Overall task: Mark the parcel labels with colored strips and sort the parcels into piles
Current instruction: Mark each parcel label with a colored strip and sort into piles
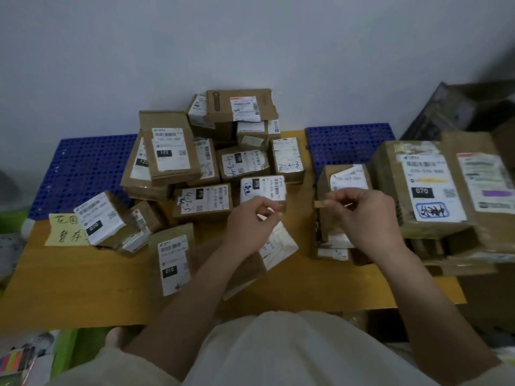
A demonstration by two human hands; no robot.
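Several brown cardboard parcels (170, 151) with white shipping labels lie heaped on a yellow board (83, 280). My right hand (359, 213) pinches a small tan strip (322, 204) that sticks out to the left, held in front of a parcel (345, 176) with a white label. My left hand (250, 218) hovers over a white-labelled parcel (278, 243), fingertips pinched together; whether anything is between them is unclear. A parcel marked 010 (171, 260) lies left of my left forearm.
A stack of larger boxes (429, 185) stands at the right. Blue perforated mats (83, 168) lie under the board by the white wall. A yellow handwritten note (62, 229) sits at the left. Colored strips (16, 360) lie at the bottom left corner.
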